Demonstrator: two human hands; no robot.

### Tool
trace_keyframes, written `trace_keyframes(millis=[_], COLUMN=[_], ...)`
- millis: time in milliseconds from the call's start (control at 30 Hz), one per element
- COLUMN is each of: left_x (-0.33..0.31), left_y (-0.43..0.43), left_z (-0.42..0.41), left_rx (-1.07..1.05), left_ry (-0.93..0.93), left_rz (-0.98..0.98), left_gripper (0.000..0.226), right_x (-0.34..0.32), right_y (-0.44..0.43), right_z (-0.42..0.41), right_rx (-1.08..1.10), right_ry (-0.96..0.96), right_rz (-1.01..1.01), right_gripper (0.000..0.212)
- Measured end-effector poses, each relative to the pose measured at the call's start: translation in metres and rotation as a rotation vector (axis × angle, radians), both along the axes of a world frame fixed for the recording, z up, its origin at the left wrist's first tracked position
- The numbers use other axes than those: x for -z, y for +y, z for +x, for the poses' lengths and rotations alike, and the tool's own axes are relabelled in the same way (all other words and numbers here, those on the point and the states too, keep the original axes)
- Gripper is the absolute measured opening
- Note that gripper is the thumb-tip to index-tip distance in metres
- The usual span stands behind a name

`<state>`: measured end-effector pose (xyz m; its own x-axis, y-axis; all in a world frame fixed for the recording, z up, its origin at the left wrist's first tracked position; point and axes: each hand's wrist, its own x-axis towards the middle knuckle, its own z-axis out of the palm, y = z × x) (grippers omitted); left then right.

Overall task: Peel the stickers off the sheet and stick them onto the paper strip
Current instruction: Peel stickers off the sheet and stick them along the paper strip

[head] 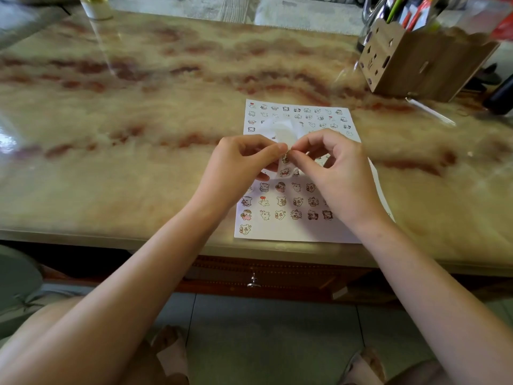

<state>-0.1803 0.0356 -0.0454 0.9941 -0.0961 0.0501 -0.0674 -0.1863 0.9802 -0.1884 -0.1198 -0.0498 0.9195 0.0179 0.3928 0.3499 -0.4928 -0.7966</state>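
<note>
Above a white sheet of small cartoon stickers [305,232] lying flat on the marbled beige tabletop [138,120], the left hand [244,159] pinches a curling white paper strip [279,132] to steady it while the right hand [333,168] pinches its edge, apparently pressing one onto it

Both forearms bare, reaching fwd & converging. L hand [238,165] & R hand [336,173] meet tip to tip, thumb & forefinger of each pinching the paper strip [279,132]; other fingers loosely curled
</note>
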Motion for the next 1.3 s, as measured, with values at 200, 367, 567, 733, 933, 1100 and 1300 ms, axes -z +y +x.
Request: trace_keyframes(millis=[200,367,567,733,933,1100,1300], left_x=[-0.001,-0.001,0.002,0.008,0.012,0.013,0.014], left_y=[0.000,0.002,0.005,0.005,0.004,0.003,0.002], left_z=[-0.001,0.000,0.004,0.007,0.008,0.010,0.010], left_rx=[-0.001,0.017,-0.039,-0.079,-0.070,-0.072,-0.067], left_ry=[0.055,0.148,0.086,0.058,0.083,0.087,0.086], left_rz=[-0.036,-0.117,-0.068,0.037,0.075,0.095,0.102], left_gripper=[0.015,0.013,0.014,0.019,0.017,0.019,0.020], right_x=[0.003,0.006,-0.002,-0.017,-0.014,-0.013,-0.009], right_y=[0.001,0.001,0.004,0.005,0.009,0.011,0.015], right_z=[-0.003,-0.006,-0.013,-0.032,-0.041,-0.040,-0.042], right_rx=[0.049,0.041,-0.017,-0.191,-0.217,-0.185,-0.161], right_ry=[-0.074,-0.125,-0.104,0.323,0.717,0.732,0.686], right_rz=[-0.210,-0.245,-0.164,0.121,0.077,0.072,0.009], right_gripper=[0.006,0.008,0.005,0.005,0.009,0.005,0.008])
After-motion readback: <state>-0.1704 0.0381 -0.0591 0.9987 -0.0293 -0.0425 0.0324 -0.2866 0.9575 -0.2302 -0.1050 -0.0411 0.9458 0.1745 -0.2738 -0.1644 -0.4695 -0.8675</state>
